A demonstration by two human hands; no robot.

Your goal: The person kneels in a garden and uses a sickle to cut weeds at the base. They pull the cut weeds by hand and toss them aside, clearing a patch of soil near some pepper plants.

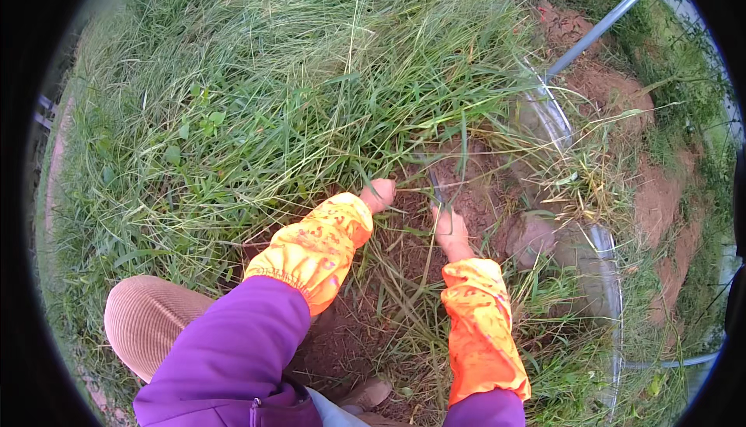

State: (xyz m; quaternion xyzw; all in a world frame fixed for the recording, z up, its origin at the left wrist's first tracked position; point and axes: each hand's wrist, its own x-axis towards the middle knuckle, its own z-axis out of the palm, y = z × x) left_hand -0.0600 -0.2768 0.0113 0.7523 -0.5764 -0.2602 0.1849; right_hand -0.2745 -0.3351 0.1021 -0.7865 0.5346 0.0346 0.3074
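Observation:
My left hand is closed at the edge of a dense stand of long green grass, gripping some of its stems. To its right, my right hand is wrapped around a narrow hand tool. The tool's dark, thin metal part points away from me over bare reddish-brown soil; it looks like a sickle, but the far end is hard to make out among stems. The handle is hidden in my fist. Loose cut-looking stems lie between my forearms. Orange patterned sleeve covers are on both arms.
A curved strip of clear plastic sheeting runs along the right, with a metal pole rising at upper right. A rock sits right of my right hand. Dry grass lies over the plastic. My bent knee is at lower left.

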